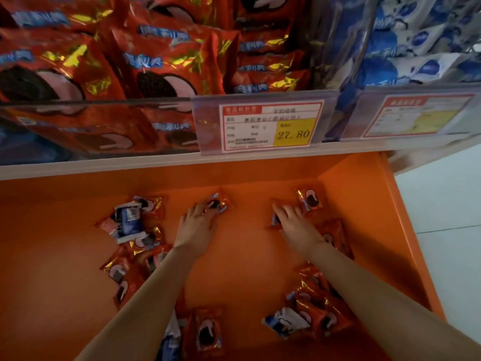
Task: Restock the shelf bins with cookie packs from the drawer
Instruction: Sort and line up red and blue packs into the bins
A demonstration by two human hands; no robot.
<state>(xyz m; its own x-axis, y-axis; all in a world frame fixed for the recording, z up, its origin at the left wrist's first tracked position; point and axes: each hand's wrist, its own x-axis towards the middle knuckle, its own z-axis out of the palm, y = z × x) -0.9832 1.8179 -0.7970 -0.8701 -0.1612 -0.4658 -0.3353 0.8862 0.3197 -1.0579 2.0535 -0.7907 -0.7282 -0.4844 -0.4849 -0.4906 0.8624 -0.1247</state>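
The orange drawer (364, 204) fills the lower view, with loose cookie packs (320, 317) scattered at its 9 and 5 o'clock. At 12 o'clock the clear shelf bin (104, 105) holds many red packs beside a price tag (270, 127). This looks like the pick-up step: the left hand (196, 226) stretches straight fingers onto one red pack (217, 204), and the right hand (295, 222) lies flat over another pack (276, 220). Neither grips yet. Next, each must pinch its slippery wrapper and lift
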